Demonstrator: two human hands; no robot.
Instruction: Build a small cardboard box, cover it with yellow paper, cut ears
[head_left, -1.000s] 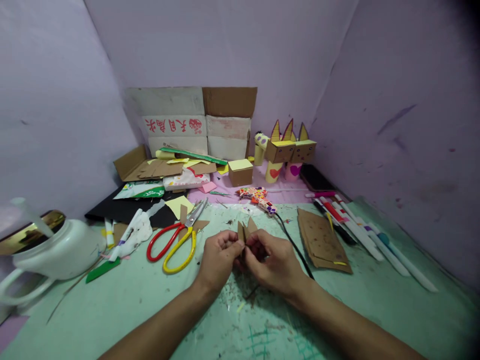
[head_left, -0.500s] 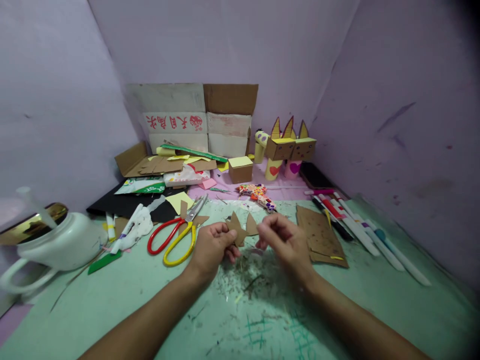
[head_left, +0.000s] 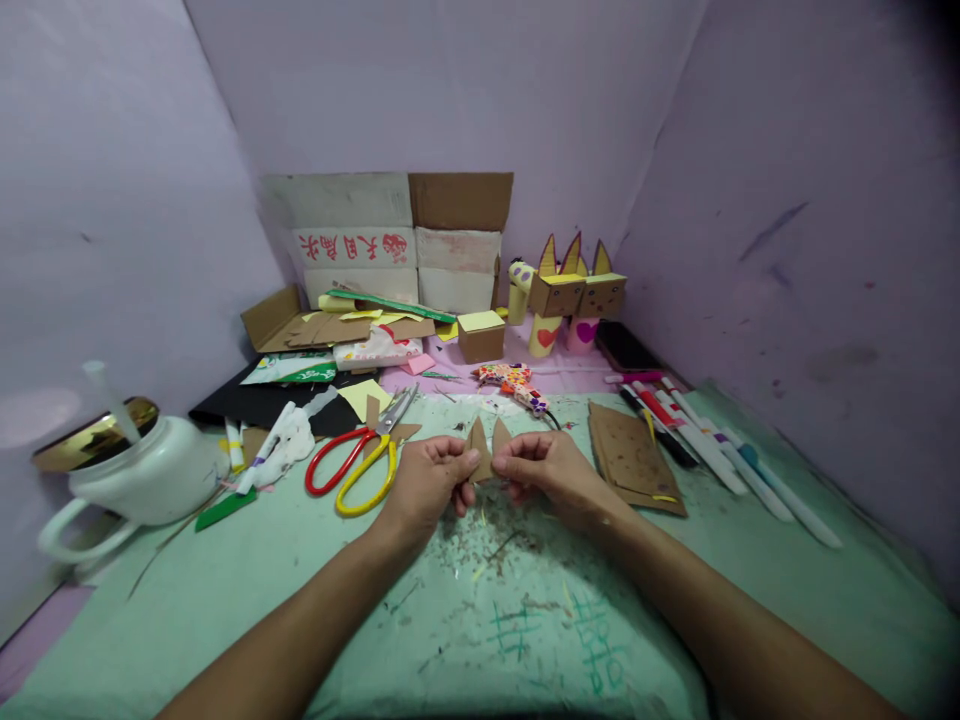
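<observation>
Between the thumb and fingers of my left hand (head_left: 435, 480) is a pointed brown cardboard piece (head_left: 479, 452), its tip upward. My right hand (head_left: 544, 468) is closed in a pinch at the right side of that piece, beside a second pointed cardboard piece (head_left: 501, 434) that shows just behind the fingertips. Scissors (head_left: 367, 455) with one red and one yellow handle lie partly open to the left of my left hand. Small brown scraps (head_left: 495, 540) are scattered on the green surface below both hands.
A white teapot-like cup (head_left: 150, 475) stands at the left. Markers (head_left: 720, 440) and a flat cardboard piece (head_left: 637, 460) lie at the right. Farther back are a small cardboard box (head_left: 481, 340), a patterned glue gun (head_left: 517, 385), cardboard animal figures (head_left: 559, 295) and a phone (head_left: 628, 347).
My right hand has moved left and closed its fingers at the cardboard beside my left hand. The cardboard in my left hand has turned, and the camera view has shifted slightly.
</observation>
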